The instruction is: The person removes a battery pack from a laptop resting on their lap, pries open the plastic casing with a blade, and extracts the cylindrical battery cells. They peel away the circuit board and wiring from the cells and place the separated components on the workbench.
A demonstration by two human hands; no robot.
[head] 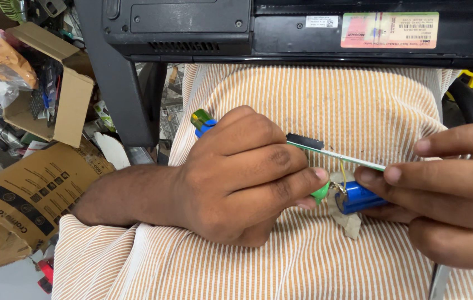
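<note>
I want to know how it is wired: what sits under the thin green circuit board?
Under the green circuit board sits a blue cylindrical cell, joined by a yellow wire. The right hand covers the cell's far end, and the left hand hides the board's near underside.

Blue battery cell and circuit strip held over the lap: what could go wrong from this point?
1. The yellow wire joining the blue cell to the thin circuit strip looks slight; a tug could break it.
2. The green-tipped tool in the left hand works right at the cell's end, so a slip might bridge contacts.
3. The right hand pinches with fingertips only; the parts could drop.
</note>
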